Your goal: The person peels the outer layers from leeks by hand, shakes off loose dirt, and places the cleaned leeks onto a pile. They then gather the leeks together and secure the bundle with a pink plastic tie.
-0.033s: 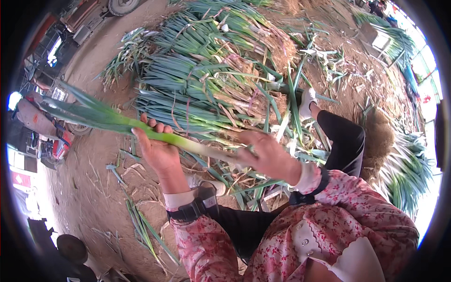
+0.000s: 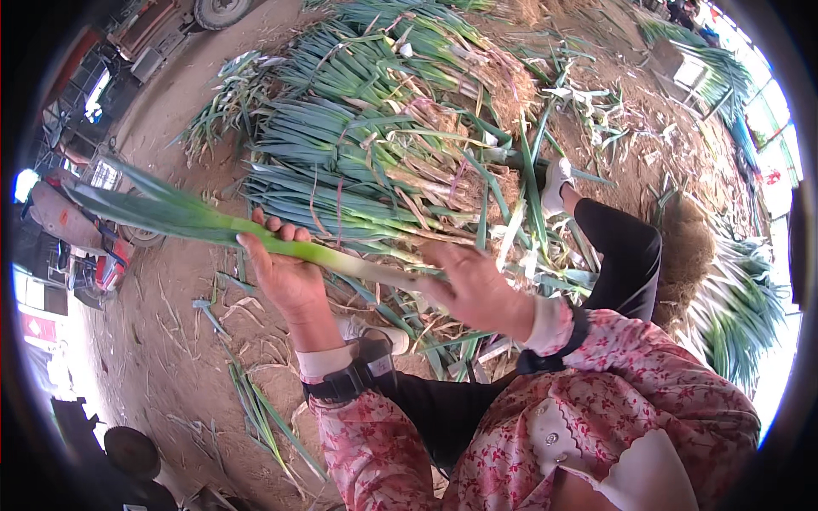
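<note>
A long leek [image 2: 311, 253] lies slanted across the middle of the view, its green leaves to the left and its pale stalk to the right. My left hand [image 2: 285, 272] is closed round the green part of the stalk, thumb on the near side and fingertips showing over the far side. At the pale end, my right hand [image 2: 481, 289] has its thumb against the stalk and its fingers on the far side, slightly blurred. The root tip is hidden by that hand. Beyond both hands lies a large heap of leeks [image 2: 315, 132], some tied in bundles, roots to the right.
Cut leaves and dry peelings [image 2: 247, 400] litter the dirt floor around my shoes [image 2: 558, 183]. More leeks [image 2: 737, 298] lie at the right edge, beside a brown root clump [image 2: 686, 247]. A red vehicle [image 2: 106, 264] stands at the far left, and a wheel [image 2: 221, 10] shows at the top.
My right hand has shifted slightly left and its fingers have spread a little along the pale stalk. My left hand has stayed nearly in place; the leaf tips have moved slightly.
</note>
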